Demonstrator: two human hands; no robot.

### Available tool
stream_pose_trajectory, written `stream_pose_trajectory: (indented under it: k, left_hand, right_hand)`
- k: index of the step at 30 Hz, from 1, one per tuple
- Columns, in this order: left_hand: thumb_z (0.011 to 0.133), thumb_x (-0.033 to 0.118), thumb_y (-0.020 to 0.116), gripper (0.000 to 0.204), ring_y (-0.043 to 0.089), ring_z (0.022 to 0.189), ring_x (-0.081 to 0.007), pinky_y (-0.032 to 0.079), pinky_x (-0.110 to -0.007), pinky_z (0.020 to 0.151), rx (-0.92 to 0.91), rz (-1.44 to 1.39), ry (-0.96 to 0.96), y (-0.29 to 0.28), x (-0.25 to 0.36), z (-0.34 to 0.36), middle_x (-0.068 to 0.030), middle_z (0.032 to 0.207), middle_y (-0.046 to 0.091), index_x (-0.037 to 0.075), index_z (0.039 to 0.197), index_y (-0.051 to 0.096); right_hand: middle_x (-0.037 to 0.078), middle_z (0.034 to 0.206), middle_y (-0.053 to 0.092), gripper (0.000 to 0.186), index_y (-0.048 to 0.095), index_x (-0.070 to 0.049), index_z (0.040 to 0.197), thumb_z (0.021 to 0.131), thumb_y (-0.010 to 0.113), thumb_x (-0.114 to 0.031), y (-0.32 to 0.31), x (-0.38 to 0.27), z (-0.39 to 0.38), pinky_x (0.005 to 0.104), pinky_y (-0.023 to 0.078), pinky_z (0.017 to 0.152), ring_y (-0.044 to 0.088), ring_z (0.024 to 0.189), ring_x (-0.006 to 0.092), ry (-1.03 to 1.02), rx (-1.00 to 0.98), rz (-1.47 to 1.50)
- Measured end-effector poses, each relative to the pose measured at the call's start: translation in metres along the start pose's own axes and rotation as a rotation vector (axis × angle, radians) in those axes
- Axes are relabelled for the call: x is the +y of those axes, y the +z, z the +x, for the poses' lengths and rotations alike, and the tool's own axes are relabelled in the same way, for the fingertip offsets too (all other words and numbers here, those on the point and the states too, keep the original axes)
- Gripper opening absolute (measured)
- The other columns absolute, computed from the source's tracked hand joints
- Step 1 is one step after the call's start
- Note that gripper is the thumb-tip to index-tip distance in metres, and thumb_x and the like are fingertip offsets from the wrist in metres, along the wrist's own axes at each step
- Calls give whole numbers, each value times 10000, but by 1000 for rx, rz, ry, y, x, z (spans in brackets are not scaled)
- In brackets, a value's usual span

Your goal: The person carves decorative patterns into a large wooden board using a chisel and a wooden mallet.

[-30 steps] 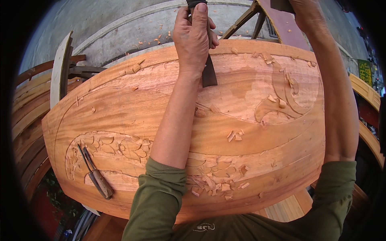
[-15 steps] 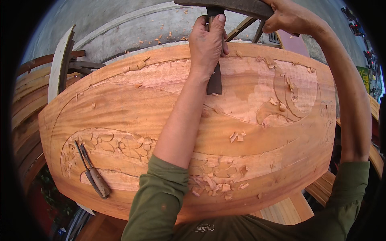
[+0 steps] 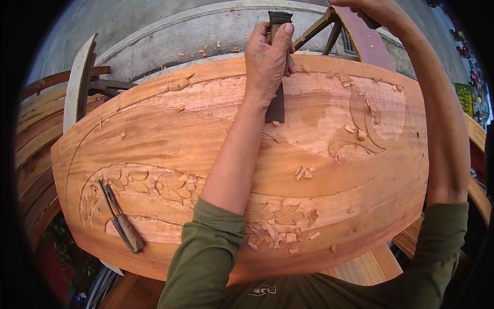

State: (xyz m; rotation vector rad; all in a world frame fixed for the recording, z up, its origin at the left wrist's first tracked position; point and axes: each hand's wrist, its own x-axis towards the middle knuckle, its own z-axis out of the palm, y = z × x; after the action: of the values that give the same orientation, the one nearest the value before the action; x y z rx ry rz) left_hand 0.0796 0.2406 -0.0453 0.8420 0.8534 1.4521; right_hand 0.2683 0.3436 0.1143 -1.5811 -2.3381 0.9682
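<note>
My left hand (image 3: 268, 64) is wrapped round the upright handle of a wide flat chisel (image 3: 276, 109). Dark wrapping covers the top of that handle, and the blade's edge meets the carved wooden panel (image 3: 206, 139) near its far side. Up at the far right edge of the view, my right hand (image 3: 381, 11) is closed on a dark wooden mallet (image 3: 368, 19); only a short end of it shows, the rest being out of the picture. Two thin gouges with wooden handles (image 3: 128, 233) lie side by side at the panel's near left.
Curled wood shavings (image 3: 272, 233) are scattered over the panel, thickest at the near middle. Leaf and scroll carvings (image 3: 154, 183) stand in relief. Stacked planks (image 3: 38, 139) are at the left, and wooden supports (image 3: 316, 26) stand beyond the far edge over concrete ground (image 3: 154, 36).
My right hand has lifted the mallet up and away from the chisel's top, which is now uncovered. My left hand and the chisel stay almost in place.
</note>
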Motion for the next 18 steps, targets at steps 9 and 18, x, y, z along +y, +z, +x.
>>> stream_pose_trajectory:
  k: [9, 18]
  left_hand:
    - [1064, 450, 704, 455, 598, 506, -92, 443, -235, 430, -14, 59, -85, -4, -1, -4, -24, 798, 648, 25, 1164, 576]
    - [1059, 453, 709, 479, 602, 501, -97, 444, -237, 429, -54, 0, -123, -1, 0, -12, -25, 802, 655, 22, 1205, 559]
  right_hand:
    - [129, 1142, 732, 920, 429, -111, 1640, 818, 841, -93, -2, 0, -6, 345, 571, 786, 698, 922, 206, 52, -113, -58]
    - [148, 1273, 683, 960, 395, -135, 1666, 808, 786, 45, 9, 11, -11, 413, 562, 991, 671, 1144, 255, -231, -242, -94]
